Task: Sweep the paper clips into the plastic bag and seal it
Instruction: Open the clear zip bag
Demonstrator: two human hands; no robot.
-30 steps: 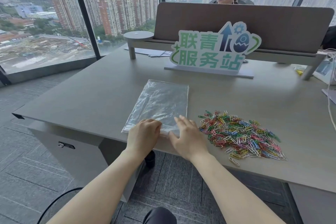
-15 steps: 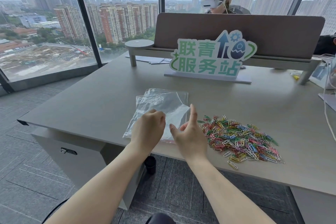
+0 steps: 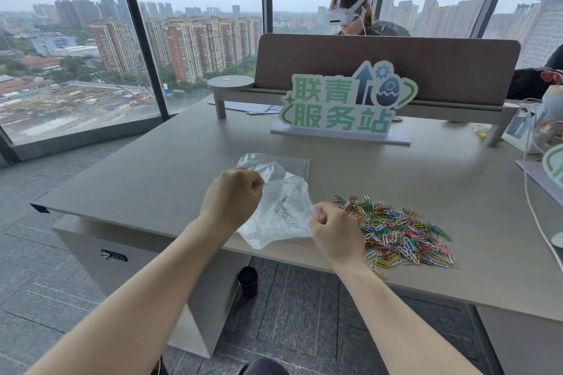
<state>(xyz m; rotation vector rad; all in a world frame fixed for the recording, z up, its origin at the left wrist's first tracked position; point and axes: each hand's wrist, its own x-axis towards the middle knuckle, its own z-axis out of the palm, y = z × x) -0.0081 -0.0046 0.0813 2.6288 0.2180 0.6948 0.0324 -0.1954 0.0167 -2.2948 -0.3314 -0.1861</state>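
A clear plastic bag (image 3: 281, 201) hangs crumpled between my hands, its near end lifted off the grey desk (image 3: 170, 167) and its far end still lying on it. My left hand (image 3: 233, 202) pinches the bag's left edge with curled fingers. My right hand (image 3: 336, 231) pinches the bag's right edge close to the desk's front. A loose heap of coloured paper clips (image 3: 399, 231) is spread on the desk just right of my right hand, with a few clips near the front edge.
A green and white sign (image 3: 344, 106) stands on its base behind the bag. A brown divider (image 3: 387, 67) runs along the back, with a person in a white headset (image 3: 350, 14) behind it. White cables and devices (image 3: 530, 131) sit at the right.
Both hands lay flat on the bag's near end; now they have pinched its edges and lifted that end, crumpling the bag. The camera has tilted up slightly.
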